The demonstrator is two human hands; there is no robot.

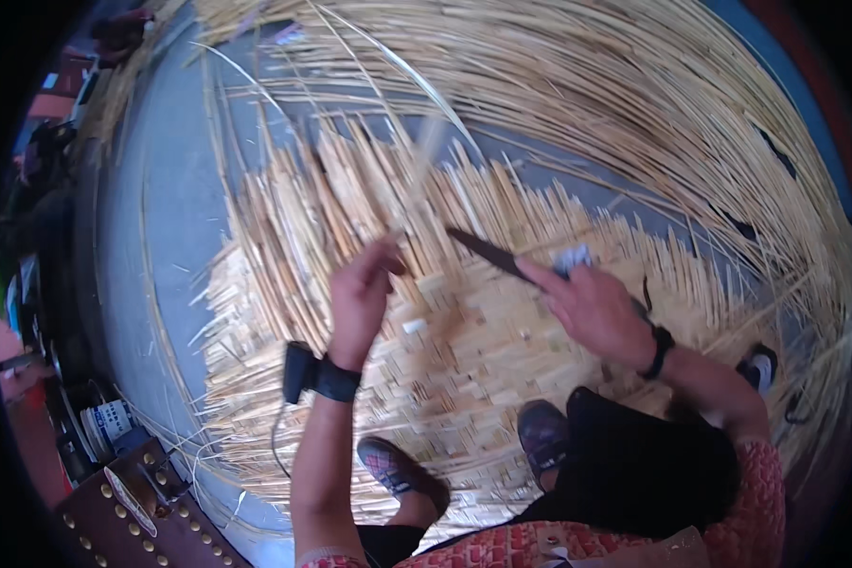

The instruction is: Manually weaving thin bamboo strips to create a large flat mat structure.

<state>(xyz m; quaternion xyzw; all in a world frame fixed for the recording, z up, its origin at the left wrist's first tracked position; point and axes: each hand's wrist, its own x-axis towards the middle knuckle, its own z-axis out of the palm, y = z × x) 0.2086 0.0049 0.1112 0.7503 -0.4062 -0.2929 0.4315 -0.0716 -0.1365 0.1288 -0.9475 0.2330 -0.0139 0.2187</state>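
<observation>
My right hand (596, 317) is wrapped round the handle of a knife (490, 253), its dark blade pointing up and left. Curled fingers of my left hand (362, 292) close on a pale reed strip (422, 175), which is smeared by motion. Both hands are above a woven reed mat (464, 364) spread on the floor. Along the mat's far edge, loose reed ends (303, 194) stick out unevenly. A small whitish thing (573, 257), too blurred to name, shows beside my right hand.
Long loose reeds (577, 80) lie in a broad band at the far side and right. My shoes (402, 470) rest on the mat. A dark brown studded piece of furniture (142, 511) stands at the lower left. Grey floor (175, 189) shows at left.
</observation>
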